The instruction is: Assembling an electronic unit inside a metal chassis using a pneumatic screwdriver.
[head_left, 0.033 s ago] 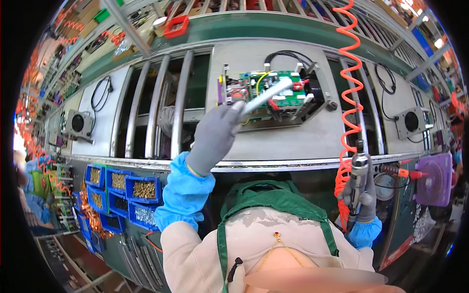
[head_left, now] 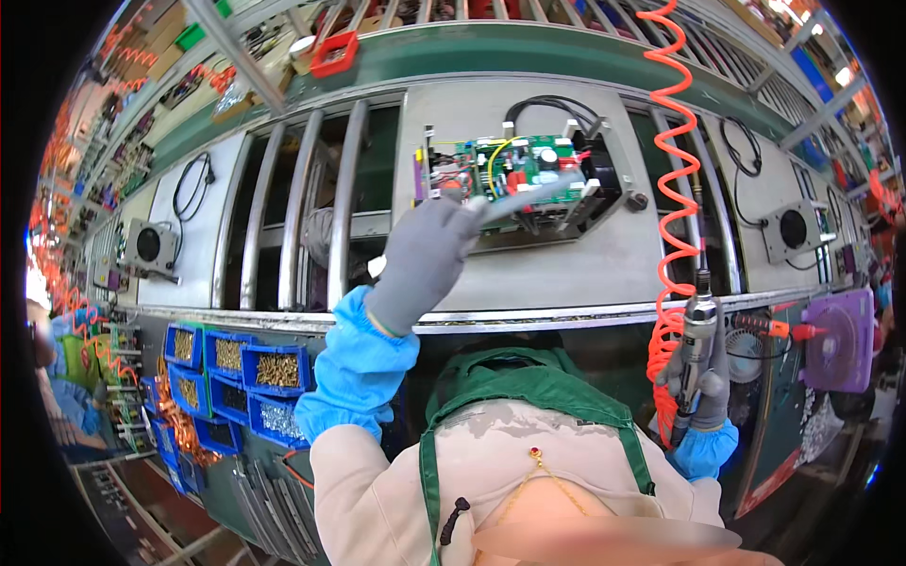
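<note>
My left hand [head_left: 425, 253], in a grey glove and blue sleeve cover, is closed round a pale, straight stick [head_left: 530, 196]. Motion blurs the stick, so its exact kind is unclear; it reaches over the near side of a green circuit board [head_left: 528, 156]. Whether it touches the board cannot be made out. The board sits in an open metal frame with a black fan [head_left: 604, 175] at its right end. At the right, my gloved right hand [head_left: 703, 373] grips an air screwdriver [head_left: 698, 325], held upright with a coiled orange hose [head_left: 672, 189] beside it.
The frame rests on a grey plate [head_left: 444, 283] over the roller conveyor [head_left: 294, 208]. Blue bins [head_left: 276, 366] of screws stand at lower left, with metal strips [head_left: 274, 500] below them. A purple fan [head_left: 838, 340] is far right. Similar units [head_left: 151, 243] sit on neighbouring plates.
The stick in my left hand has swung down toward the near side of the board, and the hand has shifted slightly right. My right hand stays in place with the air screwdriver.
</note>
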Available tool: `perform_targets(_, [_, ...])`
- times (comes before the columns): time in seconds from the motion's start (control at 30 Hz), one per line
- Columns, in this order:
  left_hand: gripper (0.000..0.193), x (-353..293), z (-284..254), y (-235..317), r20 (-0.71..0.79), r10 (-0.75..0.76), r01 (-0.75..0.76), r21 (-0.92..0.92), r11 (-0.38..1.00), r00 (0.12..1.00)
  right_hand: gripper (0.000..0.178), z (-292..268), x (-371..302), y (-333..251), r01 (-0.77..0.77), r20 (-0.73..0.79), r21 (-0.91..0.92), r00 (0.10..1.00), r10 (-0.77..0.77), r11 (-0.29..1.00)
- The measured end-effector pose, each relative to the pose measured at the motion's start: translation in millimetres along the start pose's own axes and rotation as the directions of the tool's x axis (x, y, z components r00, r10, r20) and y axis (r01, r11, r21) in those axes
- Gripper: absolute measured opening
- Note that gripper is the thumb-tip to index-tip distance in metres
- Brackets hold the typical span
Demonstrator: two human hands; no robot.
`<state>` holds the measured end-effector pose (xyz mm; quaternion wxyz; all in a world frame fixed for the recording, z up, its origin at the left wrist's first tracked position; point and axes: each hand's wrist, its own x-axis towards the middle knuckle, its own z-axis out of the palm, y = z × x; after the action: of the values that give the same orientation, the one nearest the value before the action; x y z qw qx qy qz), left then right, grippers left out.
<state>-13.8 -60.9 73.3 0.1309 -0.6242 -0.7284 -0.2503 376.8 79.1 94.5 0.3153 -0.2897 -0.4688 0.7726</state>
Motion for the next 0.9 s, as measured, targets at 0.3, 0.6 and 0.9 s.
perform_targets(0.3, [0.035,41,43,31,0.197,0.128,-0.141,0.053,0.989,0.972,0.129,-17,-16,12,-0.023,-0.096,0.002,0.995,0.023,1.000])
perform_targets(0.6, [0.040,72,54,36,0.090,0.043,-0.061,0.212,0.975,0.995,0.131,-6,-13,13,-0.018,-0.042,0.034,0.999,0.019,0.999])
perform_targets(0.9, [0.036,75,64,35,0.101,-0.002,-0.018,0.191,0.981,0.995,0.131,4,-8,21,-0.070,-0.011,0.047,0.997,0.071,0.996])
